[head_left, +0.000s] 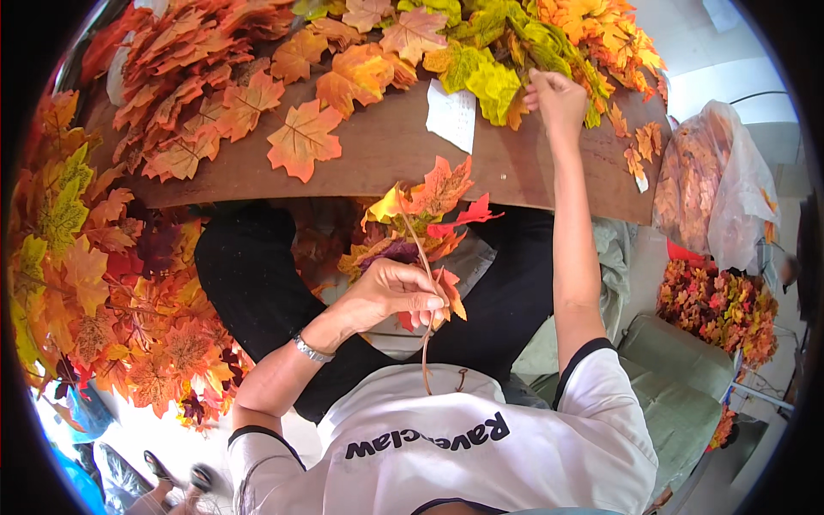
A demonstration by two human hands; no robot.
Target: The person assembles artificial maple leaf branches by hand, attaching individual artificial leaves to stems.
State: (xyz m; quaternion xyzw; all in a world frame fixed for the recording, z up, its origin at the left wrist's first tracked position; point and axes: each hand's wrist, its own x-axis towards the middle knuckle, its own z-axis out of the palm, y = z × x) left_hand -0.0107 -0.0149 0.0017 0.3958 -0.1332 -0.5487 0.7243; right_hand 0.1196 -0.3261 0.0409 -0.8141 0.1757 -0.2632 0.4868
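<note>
My left hand (396,293) is on my side of the brown table (369,178), short of its near edge, with the elbow bent and the forearm angled inward over my lap. My right hand (558,103) is up above the tabletop, that arm reaching nearly straight across the near edge toward the right part of the table. Between the table's curved edge and its piled leaves runs a strip of brown surface, and my right forearm passes over it. My left thumb and fingers are closed in a pinch on the brown stem (416,236) of a maple-leaf spray (442,190), which stands just before the table's near edge. My right fingers curl toward the thumb beside the yellow-green leaves (495,88) on the table; I cannot tell whether they grip one. A torn white paper (452,118) lies on the table left of that hand. Orange maple leaves (202,77) cover the table's left part, and a clear plastic bag (730,189) of leaves sits off its right end.
</note>
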